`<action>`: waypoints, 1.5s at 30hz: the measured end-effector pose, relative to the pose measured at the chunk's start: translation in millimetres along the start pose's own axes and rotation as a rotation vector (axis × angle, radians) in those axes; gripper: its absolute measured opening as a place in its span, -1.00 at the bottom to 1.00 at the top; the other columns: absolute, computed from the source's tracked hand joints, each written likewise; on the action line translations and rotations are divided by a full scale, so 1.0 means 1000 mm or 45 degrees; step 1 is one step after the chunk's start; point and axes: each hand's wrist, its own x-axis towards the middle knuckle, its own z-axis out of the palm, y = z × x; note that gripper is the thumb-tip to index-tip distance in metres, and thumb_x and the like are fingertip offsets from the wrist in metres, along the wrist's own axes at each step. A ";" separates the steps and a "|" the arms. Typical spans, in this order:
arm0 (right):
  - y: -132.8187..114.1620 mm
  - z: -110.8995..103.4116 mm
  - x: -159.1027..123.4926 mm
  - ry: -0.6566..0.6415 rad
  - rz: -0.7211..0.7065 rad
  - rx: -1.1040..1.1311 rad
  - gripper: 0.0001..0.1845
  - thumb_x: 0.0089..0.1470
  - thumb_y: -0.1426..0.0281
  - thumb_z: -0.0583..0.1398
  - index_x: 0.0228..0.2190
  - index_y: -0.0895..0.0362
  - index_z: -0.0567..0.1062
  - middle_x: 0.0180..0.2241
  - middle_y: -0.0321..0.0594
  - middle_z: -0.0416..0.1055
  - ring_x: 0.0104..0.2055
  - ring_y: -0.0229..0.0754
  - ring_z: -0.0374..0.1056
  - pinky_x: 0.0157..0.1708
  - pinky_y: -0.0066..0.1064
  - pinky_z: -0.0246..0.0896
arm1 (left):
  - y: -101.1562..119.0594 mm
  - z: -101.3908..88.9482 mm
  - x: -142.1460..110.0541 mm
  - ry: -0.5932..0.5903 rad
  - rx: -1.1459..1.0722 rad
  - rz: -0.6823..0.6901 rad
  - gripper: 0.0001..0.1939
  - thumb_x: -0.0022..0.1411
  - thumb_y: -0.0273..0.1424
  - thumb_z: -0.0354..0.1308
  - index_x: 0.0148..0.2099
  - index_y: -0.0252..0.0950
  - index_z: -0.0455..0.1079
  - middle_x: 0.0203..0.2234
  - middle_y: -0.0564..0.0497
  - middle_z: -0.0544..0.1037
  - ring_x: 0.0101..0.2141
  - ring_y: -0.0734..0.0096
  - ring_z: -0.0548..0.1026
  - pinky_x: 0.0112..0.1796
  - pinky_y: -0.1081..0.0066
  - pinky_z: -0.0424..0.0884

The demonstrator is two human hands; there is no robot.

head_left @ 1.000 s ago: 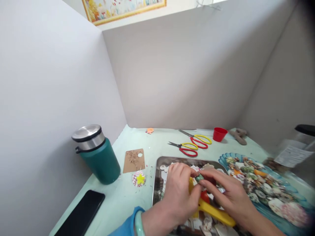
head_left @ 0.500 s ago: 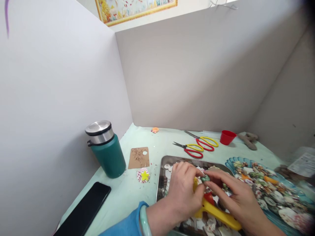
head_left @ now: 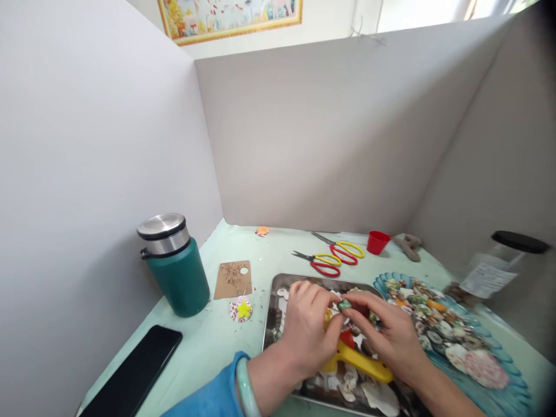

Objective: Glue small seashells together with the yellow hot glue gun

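Note:
My left hand [head_left: 306,321], with a blue sleeve and pale green bangle at the wrist, is closed in a pinch at a small green shell [head_left: 344,304]. On its other side, the thumb and fingertips of my right hand [head_left: 386,330] grip the same shell. Both hands are above a metal tray [head_left: 270,310] of shells and pale pieces. Under them is a yellow tool [head_left: 365,365] with a red part, which looks like a glue gun. My left hand hides some of it, and I cannot tell whether that hand touches it.
To the right is a blue scalloped plate [head_left: 516,370] heaped with shells, beside a black-lidded jar [head_left: 490,272]. Behind the tray lie two pairs of scissors [head_left: 325,263] and a red cup [head_left: 377,242]. A green flask [head_left: 178,278], phone [head_left: 132,370] and cardboard piece [head_left: 233,280] are leftward.
The view has turned a little to the right, so the scene shifts left and the jar shows more fully. Both hands keep their pinch on the green shell.

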 end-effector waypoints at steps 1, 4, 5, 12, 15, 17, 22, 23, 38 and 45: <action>-0.001 0.000 0.001 0.002 -0.002 0.006 -0.85 0.13 0.39 0.16 -0.22 0.11 0.45 -0.37 -0.16 0.49 -0.43 -0.18 0.40 -0.43 -0.38 0.31 | 0.000 0.000 0.000 0.002 0.000 0.010 -0.87 0.11 -0.51 0.10 -0.24 -0.29 0.33 -0.40 -0.06 0.46 -0.31 0.22 0.36 -0.21 0.17 0.24; -0.004 -0.001 0.002 0.009 0.001 0.022 -0.86 0.14 0.38 0.15 -0.25 0.13 0.45 -0.41 -0.18 0.47 -0.46 -0.21 0.35 -0.45 -0.39 0.28 | 0.002 -0.002 0.001 -0.005 -0.013 0.037 -0.87 0.12 -0.51 0.09 -0.23 -0.30 0.34 -0.39 -0.06 0.47 -0.30 0.22 0.37 -0.20 0.17 0.25; -0.006 -0.002 0.002 0.008 0.004 0.026 -0.86 0.15 0.37 0.14 -0.26 0.14 0.45 -0.43 -0.18 0.46 -0.47 -0.21 0.34 -0.45 -0.39 0.27 | 0.002 -0.002 0.001 -0.011 -0.022 0.043 -0.87 0.13 -0.51 0.09 -0.23 -0.30 0.33 -0.38 -0.06 0.47 -0.29 0.23 0.38 -0.20 0.18 0.25; -0.009 -0.005 0.002 -0.007 0.012 0.013 -0.78 0.18 0.33 0.08 -0.25 0.15 0.47 -0.42 -0.18 0.46 -0.41 -0.21 0.36 -0.39 -0.39 0.28 | 0.003 -0.001 0.001 -0.032 -0.081 0.059 -0.89 0.10 -0.56 0.05 -0.30 -0.27 0.29 -0.41 -0.03 0.43 -0.32 0.23 0.37 -0.23 0.21 0.27; -0.007 -0.004 0.003 0.014 0.022 -0.013 -0.76 0.21 0.34 0.03 -0.23 0.15 0.46 -0.36 -0.16 0.48 -0.33 -0.19 0.39 -0.32 -0.38 0.29 | 0.001 0.000 0.002 -0.012 -0.083 0.064 -0.90 0.12 -0.55 0.05 -0.30 -0.26 0.29 -0.41 -0.02 0.44 -0.32 0.23 0.38 -0.23 0.22 0.27; -0.007 -0.005 0.004 0.034 0.048 -0.036 -0.74 0.23 0.35 0.00 -0.21 0.15 0.46 -0.35 -0.16 0.48 -0.31 -0.19 0.40 -0.29 -0.37 0.28 | 0.000 0.000 0.002 0.004 -0.072 0.065 -0.90 0.13 -0.55 0.06 -0.29 -0.25 0.29 -0.40 -0.02 0.45 -0.31 0.23 0.39 -0.24 0.23 0.27; -0.013 -0.024 -0.006 0.031 0.154 -0.109 -0.75 0.22 0.35 0.02 -0.26 0.12 0.48 -0.33 -0.17 0.47 -0.29 -0.18 0.38 -0.25 -0.36 0.26 | -0.005 0.000 0.003 0.048 -0.016 0.053 -0.94 0.15 -0.50 0.08 -0.29 -0.26 0.32 -0.44 0.00 0.44 -0.34 0.25 0.39 -0.23 0.23 0.26; -0.016 -0.031 -0.013 0.024 0.199 -0.131 -0.78 0.19 0.34 0.05 -0.28 0.11 0.49 -0.34 -0.17 0.47 -0.29 -0.17 0.38 -0.25 -0.34 0.25 | -0.006 0.000 0.003 0.056 -0.004 0.049 -0.94 0.15 -0.49 0.08 -0.28 -0.27 0.32 -0.45 0.00 0.44 -0.35 0.25 0.39 -0.23 0.22 0.26; -0.037 -0.040 -0.101 -0.134 1.313 0.502 -0.57 0.17 0.21 -0.02 -0.02 0.18 0.29 -0.58 -0.29 0.44 -0.68 -0.23 0.41 -0.80 -0.53 0.22 | 0.001 -0.010 0.005 0.056 -0.041 0.257 -0.86 0.15 -0.54 0.10 -0.21 -0.27 0.32 -0.36 -0.05 0.48 -0.29 0.23 0.40 -0.18 0.20 0.28; -0.031 -0.024 -0.078 -0.278 1.465 0.646 -0.53 0.15 0.20 -0.06 -0.01 0.20 0.28 -0.56 -0.29 0.44 -0.69 -0.26 0.38 -0.76 -0.50 0.24 | -0.005 -0.011 0.010 -0.014 -0.095 0.266 -0.81 0.16 -0.58 0.11 -0.16 -0.29 0.31 -0.33 -0.08 0.45 -0.27 0.24 0.36 -0.22 0.22 0.28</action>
